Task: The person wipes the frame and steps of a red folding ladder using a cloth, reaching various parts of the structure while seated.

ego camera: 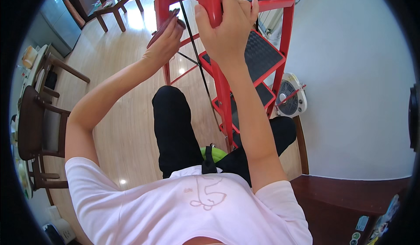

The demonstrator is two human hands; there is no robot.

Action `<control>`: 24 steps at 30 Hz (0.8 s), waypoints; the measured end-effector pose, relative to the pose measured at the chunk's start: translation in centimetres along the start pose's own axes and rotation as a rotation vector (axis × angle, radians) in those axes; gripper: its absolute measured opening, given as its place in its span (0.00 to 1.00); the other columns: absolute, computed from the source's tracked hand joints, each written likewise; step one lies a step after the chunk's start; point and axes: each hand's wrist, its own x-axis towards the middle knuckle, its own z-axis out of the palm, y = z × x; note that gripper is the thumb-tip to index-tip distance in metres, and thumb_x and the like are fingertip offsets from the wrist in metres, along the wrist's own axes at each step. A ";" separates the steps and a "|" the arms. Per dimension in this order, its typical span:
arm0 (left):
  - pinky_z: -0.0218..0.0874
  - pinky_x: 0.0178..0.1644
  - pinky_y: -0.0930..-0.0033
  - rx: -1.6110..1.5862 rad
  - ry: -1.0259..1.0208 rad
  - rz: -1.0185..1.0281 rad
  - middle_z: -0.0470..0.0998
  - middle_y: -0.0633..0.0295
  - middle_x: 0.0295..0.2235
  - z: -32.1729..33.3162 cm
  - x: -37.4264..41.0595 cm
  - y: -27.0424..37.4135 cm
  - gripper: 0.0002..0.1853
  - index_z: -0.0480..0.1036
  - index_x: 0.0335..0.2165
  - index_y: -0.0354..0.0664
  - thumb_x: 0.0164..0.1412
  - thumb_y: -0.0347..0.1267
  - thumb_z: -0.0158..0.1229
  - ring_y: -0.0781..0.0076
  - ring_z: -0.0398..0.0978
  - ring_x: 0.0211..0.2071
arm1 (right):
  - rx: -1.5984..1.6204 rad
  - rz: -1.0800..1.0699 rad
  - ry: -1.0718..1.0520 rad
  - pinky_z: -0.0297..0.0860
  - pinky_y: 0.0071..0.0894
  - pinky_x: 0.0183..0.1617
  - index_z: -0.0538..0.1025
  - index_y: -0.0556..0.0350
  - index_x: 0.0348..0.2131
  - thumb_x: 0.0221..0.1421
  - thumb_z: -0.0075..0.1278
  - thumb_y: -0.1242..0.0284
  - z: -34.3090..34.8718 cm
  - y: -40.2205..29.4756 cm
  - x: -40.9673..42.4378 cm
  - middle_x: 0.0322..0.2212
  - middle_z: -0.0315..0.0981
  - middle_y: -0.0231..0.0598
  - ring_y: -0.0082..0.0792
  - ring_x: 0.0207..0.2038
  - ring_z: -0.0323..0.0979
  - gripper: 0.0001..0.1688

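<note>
Before me stands a red metal stepladder with black ribbed treads. My right hand is wrapped around one of its red side rails near the upper tread. In my left hand is a dark maroon cloth, held against or close beside the other red leg; whether it touches cannot be told. A thin black brace bar runs down between the two hands. Part of the cloth is hidden behind my fingers.
A white box fan stands by the wall behind the ladder. Something green sits low between my knees. Wooden chairs and a table line the left side. Another chair is at the back. Dark wooden furniture is at right.
</note>
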 end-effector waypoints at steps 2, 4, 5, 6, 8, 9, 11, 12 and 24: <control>0.45 0.70 0.42 0.107 -0.008 0.028 0.75 0.54 0.48 1.3 -0.1 2.8 0.18 0.78 0.46 0.39 0.58 0.31 0.56 0.52 0.68 0.57 | 0.013 -0.001 -0.003 0.46 0.61 0.68 0.74 0.59 0.51 0.55 0.56 0.67 0.0 0.0 0.0 0.44 0.76 0.44 0.47 0.50 0.71 0.26; 0.48 0.67 0.41 0.132 -0.064 0.111 0.77 0.54 0.46 2.0 -0.7 5.1 0.17 0.80 0.45 0.39 0.56 0.28 0.58 0.50 0.69 0.55 | 0.018 0.034 -0.018 0.47 0.61 0.68 0.75 0.58 0.51 0.57 0.54 0.67 -0.3 -1.0 0.1 0.45 0.76 0.43 0.46 0.51 0.70 0.24; 0.49 0.67 0.41 0.098 -0.116 0.177 0.77 0.53 0.46 2.0 -0.9 6.1 0.17 0.79 0.45 0.39 0.55 0.28 0.59 0.49 0.69 0.55 | 0.012 -0.016 0.024 0.45 0.60 0.68 0.74 0.58 0.51 0.56 0.55 0.65 0.2 -0.6 -0.2 0.42 0.77 0.40 0.43 0.50 0.69 0.25; 0.50 0.66 0.41 0.062 -0.158 0.236 0.77 0.52 0.47 1.8 -0.4 7.2 0.18 0.79 0.46 0.39 0.55 0.27 0.59 0.48 0.69 0.55 | -0.006 -0.074 0.066 0.43 0.60 0.69 0.74 0.57 0.50 0.56 0.56 0.63 0.9 1.0 -0.4 0.39 0.77 0.38 0.41 0.48 0.69 0.26; 0.51 0.65 0.42 0.048 -0.210 0.275 0.76 0.51 0.48 2.2 -1.0 9.7 0.19 0.79 0.46 0.38 0.53 0.26 0.60 0.46 0.69 0.55 | -0.018 -0.109 0.099 0.42 0.61 0.69 0.74 0.57 0.50 0.56 0.57 0.61 1.5 1.1 -0.6 0.35 0.76 0.37 0.39 0.47 0.68 0.26; 0.52 0.64 0.42 0.037 -0.232 0.297 0.76 0.50 0.49 2.3 -1.2 11.1 0.20 0.79 0.46 0.37 0.53 0.25 0.60 0.45 0.68 0.55 | -0.023 -0.091 0.075 0.42 0.61 0.69 0.74 0.57 0.50 0.56 0.57 0.61 1.3 1.2 -0.7 0.35 0.76 0.38 0.40 0.47 0.68 0.26; 0.50 0.65 0.41 0.098 -0.168 0.196 0.76 0.50 0.50 2.5 -2.2 12.2 0.19 0.79 0.47 0.39 0.55 0.27 0.58 0.45 0.67 0.56 | -0.017 -0.052 0.032 0.42 0.61 0.69 0.74 0.57 0.50 0.56 0.56 0.60 1.2 0.5 -0.9 0.35 0.76 0.39 0.40 0.48 0.68 0.26; 0.50 0.66 0.41 0.081 -0.139 0.155 0.76 0.50 0.50 2.1 -2.1 12.5 0.19 0.79 0.47 0.39 0.55 0.27 0.58 0.44 0.67 0.56 | -0.028 -0.073 0.058 0.42 0.61 0.69 0.74 0.57 0.50 0.56 0.56 0.60 1.2 0.8 -0.9 0.36 0.76 0.39 0.40 0.48 0.68 0.27; 0.67 0.50 0.61 -1.582 0.118 -0.495 0.80 0.60 0.34 -2.4 -6.2 9.5 0.14 0.78 0.32 0.44 0.67 0.40 0.50 0.61 0.77 0.42 | -0.075 0.010 -0.082 0.42 0.67 0.69 0.55 0.59 0.67 0.57 0.55 0.68 -2.2 -0.2 -11.6 0.69 0.40 0.64 0.68 0.68 0.41 0.44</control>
